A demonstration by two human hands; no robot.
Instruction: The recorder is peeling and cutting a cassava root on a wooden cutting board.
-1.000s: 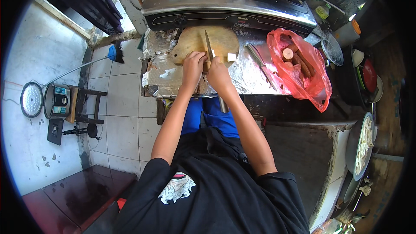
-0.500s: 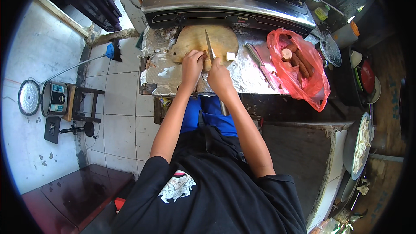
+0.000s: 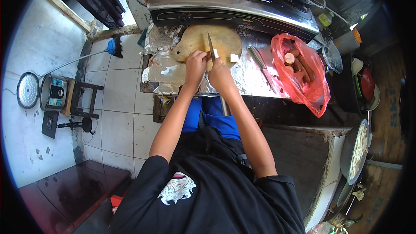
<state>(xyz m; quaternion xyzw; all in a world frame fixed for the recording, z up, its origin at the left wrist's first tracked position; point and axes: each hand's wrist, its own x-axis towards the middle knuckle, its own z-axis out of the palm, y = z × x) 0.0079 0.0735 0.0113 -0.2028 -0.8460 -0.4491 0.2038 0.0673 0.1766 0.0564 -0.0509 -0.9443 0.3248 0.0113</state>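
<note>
A pale wooden cutting board lies on the foil-covered counter. My right hand grips a knife, its blade pointing away from me over the board. Close to its left, my left hand has its fingers bent and pressed together at the board's near part; what they pinch is mostly hidden. Beside the blade is a small white piece, and another white cut piece rests at the board's right edge. A red plastic bag to the right holds several brown roots that look like cassava, one with a pale cut end.
A second knife lies between board and bag. The gas stove stands behind the board. Far right, a large bowl holds pale cut strips. On the left are a rice cooker on a stool and a blue broom.
Both hands stay over the board with small shifts. The white piece beside the blade shows more clearly now. The whole view has shifted slightly.
</note>
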